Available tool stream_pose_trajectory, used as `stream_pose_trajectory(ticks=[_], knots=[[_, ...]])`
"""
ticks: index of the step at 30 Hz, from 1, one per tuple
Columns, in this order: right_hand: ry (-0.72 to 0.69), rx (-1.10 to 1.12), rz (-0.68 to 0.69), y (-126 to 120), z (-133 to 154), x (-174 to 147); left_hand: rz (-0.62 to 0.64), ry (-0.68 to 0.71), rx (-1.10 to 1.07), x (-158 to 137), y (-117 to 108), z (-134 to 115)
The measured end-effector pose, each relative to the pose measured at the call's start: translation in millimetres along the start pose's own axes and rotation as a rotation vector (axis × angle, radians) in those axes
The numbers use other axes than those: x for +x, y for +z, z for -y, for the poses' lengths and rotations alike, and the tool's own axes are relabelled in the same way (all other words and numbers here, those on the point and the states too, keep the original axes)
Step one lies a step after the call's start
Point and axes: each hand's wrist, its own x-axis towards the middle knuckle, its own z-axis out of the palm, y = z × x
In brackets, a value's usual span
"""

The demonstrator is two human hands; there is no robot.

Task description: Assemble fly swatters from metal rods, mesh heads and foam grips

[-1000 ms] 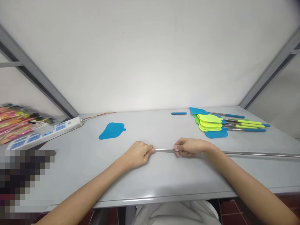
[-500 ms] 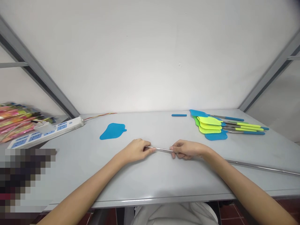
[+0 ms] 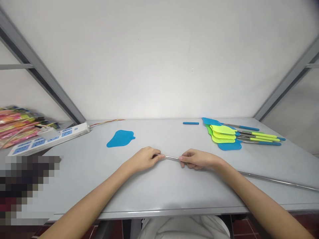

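Between my two hands runs a thin metal rod [image 3: 171, 157], held just above the middle of the grey table. My left hand [image 3: 146, 159] grips its left end with thumb and fingers, hiding that tip. Closed on the right part is my right hand [image 3: 198, 158], its fingers wrapped round it. A blue fly swatter head [image 3: 121, 138] lies flat beyond my left hand. Farther back, right of centre, rests a short blue handle [image 3: 190, 123]. Several finished fly swatters [image 3: 224, 134] with yellow-green or blue heads are piled at the right.
A longer metal rod [image 3: 276, 181] lies at the right, partly behind my right forearm. On the left are a white power strip [image 3: 52, 139] with a plug in it and colourful plastic-wrapped packs [image 3: 17, 126]. The table [image 3: 159, 196] meets a white wall at the back.
My hands have come slightly closer together, leaving less of the rod showing between them. The view has shifted a little; the other things lie as before.
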Motion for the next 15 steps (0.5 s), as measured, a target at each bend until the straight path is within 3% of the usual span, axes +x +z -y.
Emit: stream_pose_trajectory(ticks=[7, 15], knots=[[0.012, 0.004, -0.013, 1.2, 3.1, -1.9, -0.012, -0.013, 0.008, -2.1, 0.4, -1.5], [0.002, 0.018, -0.005, 2.6, 5.1, -1.8, -0.059, -0.026, 0.171, -3.6, 2.2, -9.4]])
